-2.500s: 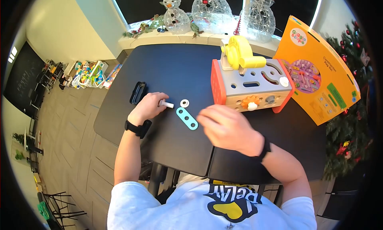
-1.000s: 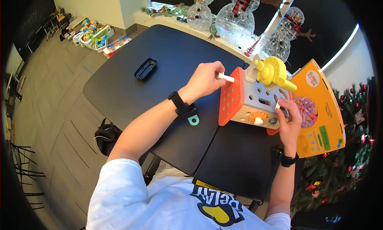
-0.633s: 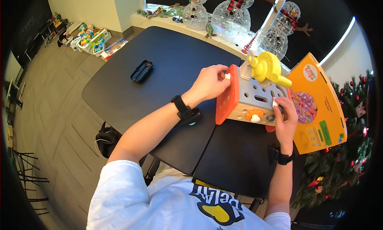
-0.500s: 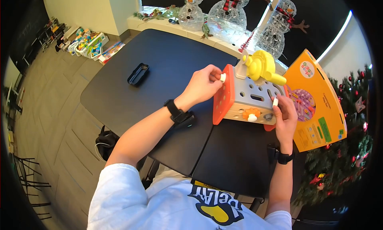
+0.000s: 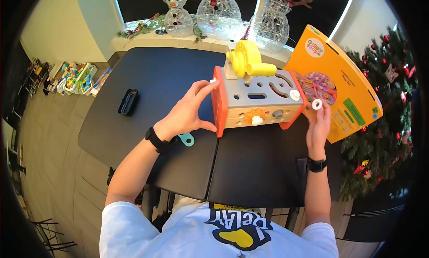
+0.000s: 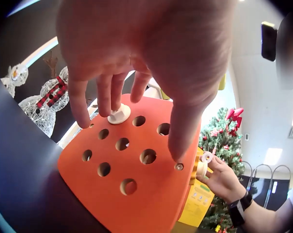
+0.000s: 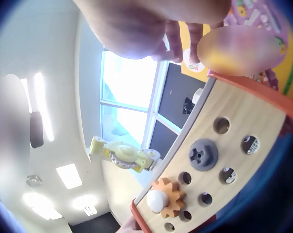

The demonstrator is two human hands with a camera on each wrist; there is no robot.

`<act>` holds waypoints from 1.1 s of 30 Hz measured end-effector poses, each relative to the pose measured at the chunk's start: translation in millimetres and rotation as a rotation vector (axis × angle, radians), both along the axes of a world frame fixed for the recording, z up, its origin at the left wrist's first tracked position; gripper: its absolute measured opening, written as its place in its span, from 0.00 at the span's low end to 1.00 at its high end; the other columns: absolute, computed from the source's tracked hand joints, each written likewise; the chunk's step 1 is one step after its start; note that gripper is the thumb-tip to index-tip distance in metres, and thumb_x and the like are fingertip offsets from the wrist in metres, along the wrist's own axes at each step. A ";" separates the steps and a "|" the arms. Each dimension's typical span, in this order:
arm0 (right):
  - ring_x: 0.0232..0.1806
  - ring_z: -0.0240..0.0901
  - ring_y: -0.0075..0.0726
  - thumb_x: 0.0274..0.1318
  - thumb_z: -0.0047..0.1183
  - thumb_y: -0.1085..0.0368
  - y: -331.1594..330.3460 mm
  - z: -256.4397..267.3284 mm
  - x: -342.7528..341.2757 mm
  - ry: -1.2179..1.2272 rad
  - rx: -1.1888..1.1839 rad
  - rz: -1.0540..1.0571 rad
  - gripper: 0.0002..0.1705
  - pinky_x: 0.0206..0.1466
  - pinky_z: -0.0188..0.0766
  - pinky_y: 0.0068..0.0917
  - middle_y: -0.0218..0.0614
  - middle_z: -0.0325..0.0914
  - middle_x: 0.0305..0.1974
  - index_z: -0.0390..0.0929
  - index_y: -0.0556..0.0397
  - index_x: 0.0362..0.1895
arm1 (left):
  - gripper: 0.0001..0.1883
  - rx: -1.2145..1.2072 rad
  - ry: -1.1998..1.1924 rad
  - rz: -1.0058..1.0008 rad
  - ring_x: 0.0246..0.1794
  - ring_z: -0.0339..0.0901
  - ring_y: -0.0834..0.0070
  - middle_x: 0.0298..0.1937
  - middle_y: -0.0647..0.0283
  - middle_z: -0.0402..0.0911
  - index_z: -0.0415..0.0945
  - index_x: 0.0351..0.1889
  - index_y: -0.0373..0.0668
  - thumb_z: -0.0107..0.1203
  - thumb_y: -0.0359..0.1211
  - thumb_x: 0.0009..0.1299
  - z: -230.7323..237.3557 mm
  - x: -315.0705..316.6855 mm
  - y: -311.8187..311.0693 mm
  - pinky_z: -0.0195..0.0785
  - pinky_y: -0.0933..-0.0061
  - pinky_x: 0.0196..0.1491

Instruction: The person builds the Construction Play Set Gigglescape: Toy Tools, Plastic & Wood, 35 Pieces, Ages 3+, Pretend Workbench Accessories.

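Note:
A toy workbench (image 5: 243, 118) with a grey holed top, wooden sides and red end panels stands on the black table. My left hand (image 5: 185, 111) is spread against its left red end panel (image 6: 151, 199). There the fingertips meet the head of a white toy bolt (image 6: 120, 114) seated in a hole, while the thumb lies by a small screw near the panel's edge. Past the opposite end panel, my right hand (image 5: 318, 126) holds a white ring-shaped nut (image 5: 317, 104) at its fingertips. A teal strip with holes (image 5: 187, 139) lies partly hidden behind the left wrist.
A yellow toy saw (image 5: 250, 61) sits on the bench top. An orange gear (image 7: 170, 196) and a grey screw head (image 7: 203, 154) are on the wooden side. The orange box (image 5: 348, 92) stands right; a black case (image 5: 128, 101) lies left.
My left hand has brought the white bolt from the table into the end panel and now spreads over it. My right hand has picked up the white nut and moved it to the bench's right end.

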State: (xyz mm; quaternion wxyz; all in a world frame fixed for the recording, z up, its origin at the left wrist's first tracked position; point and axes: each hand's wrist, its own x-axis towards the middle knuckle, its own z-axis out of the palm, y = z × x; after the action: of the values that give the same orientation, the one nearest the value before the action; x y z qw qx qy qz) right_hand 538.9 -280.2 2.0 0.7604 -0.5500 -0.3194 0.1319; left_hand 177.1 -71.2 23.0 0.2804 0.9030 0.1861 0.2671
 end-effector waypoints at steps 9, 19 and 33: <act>0.64 0.77 0.34 0.84 0.34 0.60 13.5 -26.8 8.3 0.377 -0.228 0.335 0.23 0.64 0.73 0.37 0.39 0.78 0.64 0.67 0.53 0.73 | 0.73 0.140 0.080 0.051 0.70 0.68 0.47 0.72 0.50 0.59 0.53 0.83 0.55 0.87 0.48 0.37 -2.4 9.2 -7.2 0.72 0.51 0.69; 0.64 0.77 0.32 0.85 0.37 0.57 11.8 -20.9 6.4 0.304 -0.273 0.369 0.24 0.67 0.72 0.33 0.38 0.78 0.64 0.67 0.55 0.73 | 0.76 0.026 -0.089 0.024 0.72 0.65 0.50 0.71 0.50 0.57 0.54 0.83 0.55 0.88 0.49 0.33 -17.8 21.9 -1.0 0.71 0.49 0.73; 0.48 0.79 0.24 0.84 0.40 0.53 6.6 19.3 11.3 0.038 -0.369 0.411 0.24 0.56 0.75 0.28 0.32 0.85 0.49 0.78 0.59 0.61 | 0.75 -0.536 -0.165 -0.027 0.70 0.70 0.61 0.67 0.59 0.66 0.52 0.85 0.57 0.88 0.43 0.36 1.2 22.9 37.3 0.73 0.52 0.70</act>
State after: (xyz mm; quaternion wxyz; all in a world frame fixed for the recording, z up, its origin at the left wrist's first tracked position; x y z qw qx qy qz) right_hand 550.1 -273.5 21.3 0.6104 -0.6002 -0.3807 0.3497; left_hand 200.0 -33.9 24.2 0.5269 0.7744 0.2145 0.2770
